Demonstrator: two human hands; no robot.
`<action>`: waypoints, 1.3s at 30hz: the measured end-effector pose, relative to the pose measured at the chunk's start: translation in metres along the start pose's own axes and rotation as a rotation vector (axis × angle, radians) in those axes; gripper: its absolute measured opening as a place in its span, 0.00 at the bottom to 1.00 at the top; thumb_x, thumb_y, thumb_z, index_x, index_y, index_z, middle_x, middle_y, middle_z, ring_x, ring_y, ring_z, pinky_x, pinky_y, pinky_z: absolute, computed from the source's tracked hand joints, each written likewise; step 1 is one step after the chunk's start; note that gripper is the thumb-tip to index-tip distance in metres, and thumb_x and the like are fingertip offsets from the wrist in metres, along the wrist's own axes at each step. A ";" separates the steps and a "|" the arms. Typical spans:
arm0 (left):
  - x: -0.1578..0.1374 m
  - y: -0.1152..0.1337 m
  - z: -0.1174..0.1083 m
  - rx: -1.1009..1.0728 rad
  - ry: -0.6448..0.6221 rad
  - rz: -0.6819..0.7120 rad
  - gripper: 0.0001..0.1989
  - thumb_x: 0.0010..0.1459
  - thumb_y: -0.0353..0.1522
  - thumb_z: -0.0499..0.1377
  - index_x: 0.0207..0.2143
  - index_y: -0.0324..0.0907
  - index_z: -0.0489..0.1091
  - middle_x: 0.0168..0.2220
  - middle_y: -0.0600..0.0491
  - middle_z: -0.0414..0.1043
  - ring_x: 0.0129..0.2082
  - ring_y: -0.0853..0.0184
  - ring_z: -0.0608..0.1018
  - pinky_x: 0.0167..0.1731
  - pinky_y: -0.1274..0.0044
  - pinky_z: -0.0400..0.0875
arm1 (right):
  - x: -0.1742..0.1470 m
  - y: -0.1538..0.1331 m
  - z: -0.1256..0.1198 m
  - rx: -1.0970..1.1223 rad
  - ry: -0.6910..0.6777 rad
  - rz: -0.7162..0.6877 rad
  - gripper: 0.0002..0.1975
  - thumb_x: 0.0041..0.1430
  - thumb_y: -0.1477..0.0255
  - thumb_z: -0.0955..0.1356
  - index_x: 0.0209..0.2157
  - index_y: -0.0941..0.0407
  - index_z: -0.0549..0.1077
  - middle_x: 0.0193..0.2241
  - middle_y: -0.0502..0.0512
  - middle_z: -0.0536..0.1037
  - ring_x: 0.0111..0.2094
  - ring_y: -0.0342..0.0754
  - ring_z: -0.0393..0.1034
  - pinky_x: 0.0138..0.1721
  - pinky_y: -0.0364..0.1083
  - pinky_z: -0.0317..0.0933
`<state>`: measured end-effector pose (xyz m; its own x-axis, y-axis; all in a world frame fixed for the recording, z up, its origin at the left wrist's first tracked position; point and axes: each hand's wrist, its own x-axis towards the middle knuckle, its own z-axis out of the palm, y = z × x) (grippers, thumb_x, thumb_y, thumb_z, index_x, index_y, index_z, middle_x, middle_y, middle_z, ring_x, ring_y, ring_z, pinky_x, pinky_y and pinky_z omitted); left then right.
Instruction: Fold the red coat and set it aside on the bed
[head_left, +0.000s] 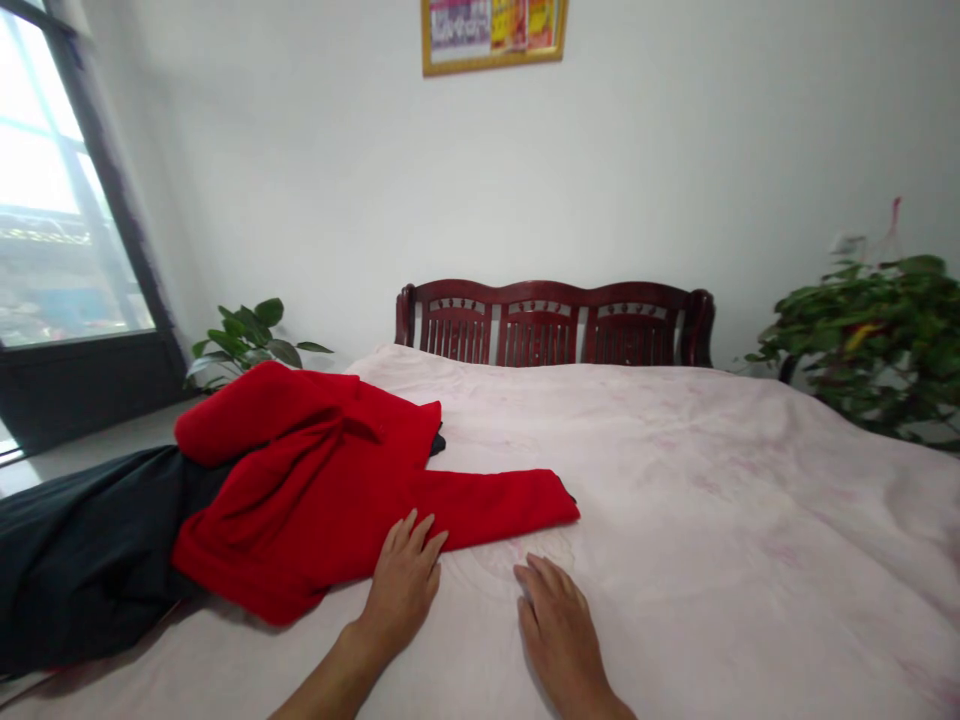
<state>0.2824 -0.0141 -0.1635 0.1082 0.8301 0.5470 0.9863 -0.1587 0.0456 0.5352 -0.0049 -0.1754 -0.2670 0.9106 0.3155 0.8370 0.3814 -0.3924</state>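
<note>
A red long-sleeved garment lies partly bunched on a pale pink cloth. One of its sleeves stretches flat toward the right, with a dark edge at the cuff. My left hand rests with its fingers on the garment near the base of that sleeve, fingers a little apart. Just below the sleeve's end, my right hand is over the pink cloth, apart from the garment, its fingers loosely stretched and holding nothing. Dark fabric lies at the left, partly beneath the red garment.
Beyond the cloth's far edge stands a dark red wooden bench back. Leafy plants flank the covered surface, one at the left and a larger plant at the right. A glazed door is at far left.
</note>
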 end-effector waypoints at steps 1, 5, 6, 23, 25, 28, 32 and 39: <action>0.000 0.000 0.000 -0.002 -0.004 -0.001 0.22 0.59 0.27 0.55 0.55 0.48 0.74 0.60 0.50 0.71 0.64 0.51 0.66 0.63 0.58 0.61 | 0.000 -0.001 -0.001 -0.006 -0.009 0.001 0.23 0.62 0.72 0.59 0.55 0.51 0.74 0.60 0.56 0.71 0.63 0.54 0.60 0.64 0.54 0.51; 0.000 0.000 0.000 -0.001 -0.003 0.002 0.22 0.59 0.27 0.55 0.55 0.48 0.74 0.60 0.50 0.71 0.64 0.52 0.66 0.63 0.59 0.60 | -0.001 -0.007 -0.002 -0.026 0.017 0.009 0.23 0.62 0.74 0.59 0.54 0.52 0.75 0.60 0.56 0.72 0.62 0.55 0.61 0.63 0.55 0.52; 0.000 -0.001 0.000 0.000 0.003 0.003 0.22 0.59 0.27 0.55 0.55 0.49 0.74 0.60 0.50 0.71 0.64 0.52 0.66 0.63 0.59 0.60 | -0.001 -0.008 -0.001 -0.025 0.037 0.010 0.23 0.62 0.74 0.59 0.54 0.52 0.75 0.59 0.56 0.72 0.62 0.54 0.61 0.63 0.54 0.52; -0.001 -0.001 0.002 0.026 -0.003 0.015 0.23 0.59 0.27 0.55 0.55 0.48 0.73 0.60 0.50 0.71 0.64 0.51 0.67 0.63 0.58 0.60 | -0.001 -0.005 -0.003 -0.049 -0.008 -0.005 0.23 0.62 0.73 0.59 0.56 0.52 0.74 0.60 0.56 0.71 0.63 0.54 0.60 0.64 0.54 0.52; -0.001 -0.001 0.003 0.026 0.004 0.014 0.23 0.59 0.26 0.55 0.55 0.48 0.73 0.60 0.50 0.71 0.63 0.51 0.67 0.63 0.58 0.60 | -0.001 -0.004 -0.002 -0.041 -0.012 -0.014 0.23 0.62 0.73 0.59 0.56 0.52 0.74 0.60 0.56 0.71 0.63 0.54 0.60 0.64 0.54 0.52; 0.000 -0.002 0.004 0.020 0.001 0.007 0.23 0.58 0.26 0.55 0.55 0.48 0.74 0.60 0.50 0.71 0.63 0.51 0.67 0.63 0.58 0.61 | -0.001 -0.003 0.000 -0.036 0.005 -0.018 0.23 0.62 0.73 0.59 0.55 0.52 0.74 0.60 0.56 0.71 0.63 0.54 0.61 0.64 0.54 0.52; 0.000 -0.002 0.003 0.003 -0.003 0.005 0.23 0.59 0.26 0.55 0.55 0.48 0.74 0.60 0.50 0.71 0.63 0.51 0.67 0.63 0.58 0.61 | 0.000 -0.002 0.000 -0.044 0.002 -0.027 0.23 0.62 0.73 0.59 0.56 0.52 0.74 0.60 0.57 0.71 0.63 0.55 0.61 0.63 0.55 0.53; 0.000 0.001 -0.001 -0.022 0.010 -0.001 0.22 0.59 0.26 0.56 0.54 0.47 0.74 0.59 0.50 0.72 0.63 0.51 0.67 0.63 0.58 0.61 | 0.001 -0.003 -0.002 -0.066 0.006 -0.034 0.23 0.62 0.74 0.59 0.55 0.53 0.74 0.59 0.58 0.72 0.62 0.55 0.62 0.63 0.55 0.54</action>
<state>0.2828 -0.0144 -0.1626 0.1059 0.8250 0.5552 0.9835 -0.1694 0.0642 0.5330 -0.0058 -0.1724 -0.2931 0.8962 0.3332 0.8572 0.4006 -0.3236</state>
